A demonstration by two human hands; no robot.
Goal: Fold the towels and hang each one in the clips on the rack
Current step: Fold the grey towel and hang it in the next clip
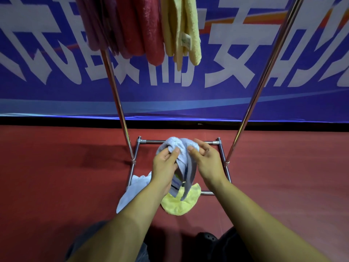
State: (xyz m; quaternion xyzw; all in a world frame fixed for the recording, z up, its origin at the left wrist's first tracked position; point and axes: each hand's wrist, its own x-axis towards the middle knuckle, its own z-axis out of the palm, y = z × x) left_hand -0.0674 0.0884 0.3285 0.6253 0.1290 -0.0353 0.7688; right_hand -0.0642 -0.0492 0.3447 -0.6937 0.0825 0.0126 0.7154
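Head view, looking down through the rack (117,95): two chrome uprights rise from a rectangular chrome base frame on the red floor (56,176).

Both hands are up over the base frame, working a light blue towel (184,148). Left hand (165,167) grips the bunched top of it, thumb pressed on the front, fingers curled into the fabric. Right hand (207,163) has fingers bent, with the thumb and fingertips at the towel's right edge; it looks like a light pinch, contact partly hidden. The rest of the blue towel hangs down between the wrists, its tail ending over the yellow one below.

Inside and over the near rail of the base frame:
- yellow towel (179,205), lying flat on the floor, rounded edge toward the camera, partly across the near rail.
- white towel (132,193), crumpled, draped over the frame's left near corner, partly hidden by the left forearm.

Top of the rack, hanging folded side by side:
- pink towel (94,25), leftmost, in front of the left upright.
- red towel (143,29), middle.
- pale yellow towel (183,29), rightmost, small label showing on it.

Clips are out of frame above, so I can't tell how these are held.

Behind the rack: blue banner (283,91) with large white characters.
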